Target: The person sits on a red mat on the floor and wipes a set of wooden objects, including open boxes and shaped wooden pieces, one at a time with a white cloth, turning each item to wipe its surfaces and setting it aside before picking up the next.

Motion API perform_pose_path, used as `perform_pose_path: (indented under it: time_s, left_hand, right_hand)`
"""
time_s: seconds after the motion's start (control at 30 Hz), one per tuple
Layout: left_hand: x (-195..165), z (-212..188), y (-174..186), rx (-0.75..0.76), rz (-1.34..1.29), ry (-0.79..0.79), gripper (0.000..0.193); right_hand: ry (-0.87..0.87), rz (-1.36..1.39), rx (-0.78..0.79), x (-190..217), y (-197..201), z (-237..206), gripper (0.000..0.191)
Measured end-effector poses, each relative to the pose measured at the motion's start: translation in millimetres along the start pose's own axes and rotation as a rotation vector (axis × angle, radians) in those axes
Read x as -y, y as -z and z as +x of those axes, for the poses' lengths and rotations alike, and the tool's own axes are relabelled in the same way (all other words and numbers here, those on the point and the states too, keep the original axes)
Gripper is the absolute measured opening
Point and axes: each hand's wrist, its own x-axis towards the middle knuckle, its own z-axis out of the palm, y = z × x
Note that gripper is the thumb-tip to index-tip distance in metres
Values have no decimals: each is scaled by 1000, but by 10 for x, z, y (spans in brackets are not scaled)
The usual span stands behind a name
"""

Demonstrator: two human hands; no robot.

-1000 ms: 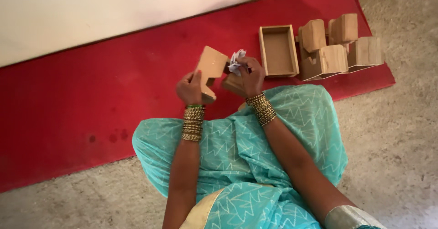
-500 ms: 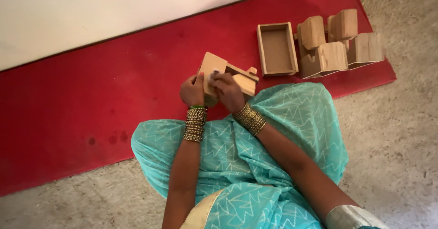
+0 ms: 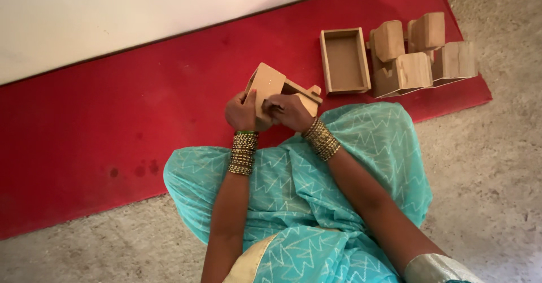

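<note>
Cardboard box (image 3: 271, 85) gripped by both hands, left hand (image 3: 241, 112) and right hand (image 3: 289, 111), wrists bent above lap

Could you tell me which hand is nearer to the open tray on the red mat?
Right. The right hand grips the small wooden box just left of the tray; the left hand holds the box's farther side.

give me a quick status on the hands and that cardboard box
Left hand and right hand both gripping the small cardboard box, lid flap up, held above the lap. Open box and a cluster of folded boxes lie apart on the red mat. Nothing in the way.
</note>
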Motion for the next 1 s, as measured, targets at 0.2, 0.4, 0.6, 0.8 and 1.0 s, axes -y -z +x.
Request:
perform_pose_path:
  time_s: [0.2,0.4,0.6,0.8,1.0]
  left_hand:
    - [-35,-2,-5,-29,-5,-52,38]
    - [-83,-47,-12,-11,78,-97,38]
    - [-36,-3,-35,-21,53,-87,38]
    - [-21,7,-25,-8,32,-123,37]
    - [-20,-24,-35,20,-10,-250,34]
  right_hand:
    - [262,-65,42,17,125,-46,10]
    - [285,-116,-234,71,49,-6,14]
    - [209,-112,-287,6,155,-9,12]
    - [270,-283,-368,-229,389,2,10]
    - [154,-321,-493,-525,372,78,11]
